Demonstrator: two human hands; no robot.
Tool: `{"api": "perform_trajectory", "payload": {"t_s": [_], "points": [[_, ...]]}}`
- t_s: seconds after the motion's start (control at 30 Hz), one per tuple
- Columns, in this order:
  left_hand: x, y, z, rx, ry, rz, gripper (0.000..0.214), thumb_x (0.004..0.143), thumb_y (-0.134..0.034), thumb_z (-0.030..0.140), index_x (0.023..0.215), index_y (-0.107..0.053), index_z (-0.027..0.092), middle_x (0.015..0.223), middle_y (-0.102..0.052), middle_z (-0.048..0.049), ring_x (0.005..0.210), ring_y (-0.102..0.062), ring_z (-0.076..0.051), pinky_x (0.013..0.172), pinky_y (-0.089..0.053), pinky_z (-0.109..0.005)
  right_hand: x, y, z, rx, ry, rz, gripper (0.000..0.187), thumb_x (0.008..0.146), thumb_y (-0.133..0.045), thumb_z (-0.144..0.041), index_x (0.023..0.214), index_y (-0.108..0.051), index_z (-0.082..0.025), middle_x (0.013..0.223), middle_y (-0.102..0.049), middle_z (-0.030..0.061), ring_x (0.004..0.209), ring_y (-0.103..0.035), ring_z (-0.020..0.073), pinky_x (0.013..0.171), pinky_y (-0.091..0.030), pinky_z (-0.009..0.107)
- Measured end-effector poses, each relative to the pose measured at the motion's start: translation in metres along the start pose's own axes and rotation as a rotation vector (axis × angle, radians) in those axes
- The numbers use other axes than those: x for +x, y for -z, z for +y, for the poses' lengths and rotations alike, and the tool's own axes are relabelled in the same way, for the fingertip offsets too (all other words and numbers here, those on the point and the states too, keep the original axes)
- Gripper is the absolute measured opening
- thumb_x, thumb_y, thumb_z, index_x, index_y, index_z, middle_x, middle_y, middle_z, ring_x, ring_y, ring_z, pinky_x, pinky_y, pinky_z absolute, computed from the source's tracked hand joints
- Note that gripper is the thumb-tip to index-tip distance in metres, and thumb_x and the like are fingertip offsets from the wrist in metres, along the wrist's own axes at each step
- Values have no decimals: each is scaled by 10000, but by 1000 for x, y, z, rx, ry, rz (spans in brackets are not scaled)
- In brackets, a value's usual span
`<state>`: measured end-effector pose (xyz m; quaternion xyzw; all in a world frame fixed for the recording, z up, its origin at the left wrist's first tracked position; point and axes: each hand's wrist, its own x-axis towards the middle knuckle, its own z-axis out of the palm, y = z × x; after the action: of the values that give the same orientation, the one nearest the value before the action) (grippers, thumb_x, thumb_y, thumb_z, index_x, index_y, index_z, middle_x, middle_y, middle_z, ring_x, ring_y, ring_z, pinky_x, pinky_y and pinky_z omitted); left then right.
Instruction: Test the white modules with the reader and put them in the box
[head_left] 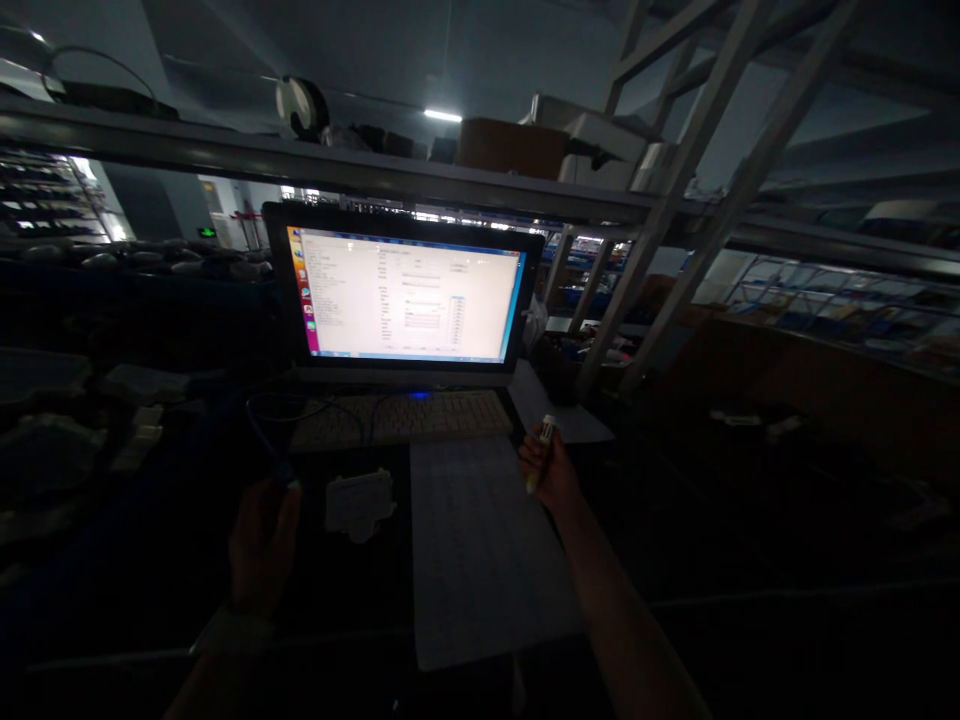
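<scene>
My right hand point(553, 470) is closed round a marker pen point(546, 432) with a pale end pointing up, just above the right edge of a printed paper sheet point(480, 560). At the left, my left hand point(262, 535) grips the end of a blue cable point(264, 440); its plug is dim and partly hidden by the fingers. Between the hands, a pale plastic cover point(360, 502) with small tabs lies on the dark bench. It sits close to my left hand but apart from it.
A lit monitor point(412, 295) stands behind a white keyboard point(450, 413), over which cable loops run. Pale plastic housings point(52, 450) lie at the left. Overhead is a shelf point(375, 165) with a cardboard box point(512, 147) and a tape roll point(300, 105). Metal posts point(675, 210) rise at the right.
</scene>
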<state>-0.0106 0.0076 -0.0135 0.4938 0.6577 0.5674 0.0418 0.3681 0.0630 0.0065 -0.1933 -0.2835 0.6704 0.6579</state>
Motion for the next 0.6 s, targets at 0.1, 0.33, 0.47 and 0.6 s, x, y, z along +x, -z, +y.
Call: {"api": "perform_trajectory", "payload": {"t_s": [0.1, 0.33, 0.47, 0.6], "points": [[0, 0, 0, -11, -2, 5, 550, 725, -473, 665, 943, -577, 170, 864, -646, -104, 766, -633, -256, 643, -513, -376, -1, 0, 1, -26, -19, 1, 329, 738, -695, -520, 796, -576, -219, 533, -385, -94, 387, -284, 33, 339, -280, 131], [0, 0, 2, -41, -20, 2, 551, 725, -479, 682, 935, -568, 181, 887, -653, -103, 784, -638, -251, 659, -521, -370, 2, -1, 3, -85, 14, 46, 384, 662, -768, -506, 782, -527, -231, 563, -412, -100, 390, -282, 27, 319, -245, 115], [0, 0, 2, -36, 5, 7, 596, 704, -472, 725, 917, -572, 178, 864, -650, -103, 767, -635, -256, 646, -518, -379, 2, -1, 3, -100, 32, 55, 376, 674, -756, -504, 820, -551, -225, 550, -386, -104, 392, -286, 24, 328, -265, 115], [-1, -1, 2, -54, 37, -7, 620, 694, -473, 735, 945, -563, 176, 851, -646, -94, 758, -630, -251, 646, -511, -374, 1, 1, 1, -120, 34, 57, 310, 709, -714, -471, 788, -549, -220, 518, -304, -111, 370, -234, 25, 306, -217, 114]]}}
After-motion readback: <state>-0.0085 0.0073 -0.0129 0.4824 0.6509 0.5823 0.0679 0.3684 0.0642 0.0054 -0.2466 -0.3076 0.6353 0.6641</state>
